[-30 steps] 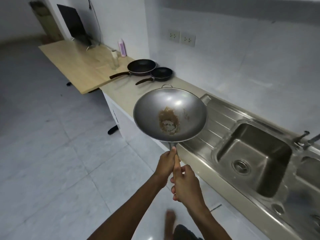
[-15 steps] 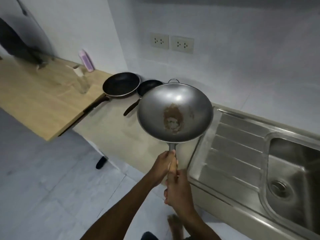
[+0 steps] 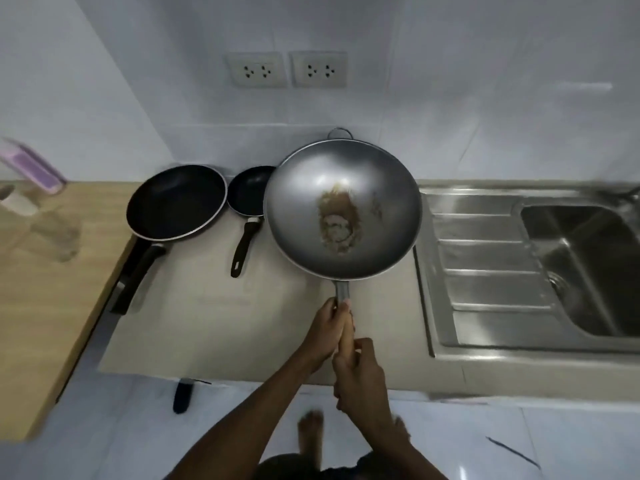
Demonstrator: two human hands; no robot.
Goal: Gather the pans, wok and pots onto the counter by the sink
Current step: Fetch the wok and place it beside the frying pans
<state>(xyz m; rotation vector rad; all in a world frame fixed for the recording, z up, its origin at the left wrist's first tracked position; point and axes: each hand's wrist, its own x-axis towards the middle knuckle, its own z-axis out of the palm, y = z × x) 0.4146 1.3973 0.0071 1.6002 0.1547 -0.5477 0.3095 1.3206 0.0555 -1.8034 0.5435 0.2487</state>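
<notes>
Fingers of both my hands, left [image 3: 327, 329] and right [image 3: 360, 375], are clamped on the wok [image 3: 343, 209] handle. I hold the wok over the surface [image 3: 214, 320], between the small pan [image 3: 251, 192] and the sink [image 3: 588, 258].

The single head view looks steeply down, close over the counter [image 3: 214, 327] toward the wall.

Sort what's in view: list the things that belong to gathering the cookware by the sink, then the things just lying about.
Belongs to the job:
- wok, held by its handle in the left hand and right hand
- large frying pan
- small frying pan
- counter
- sink

Just lying about:
- pink bottle
- wall sockets
- wooden table
</notes>
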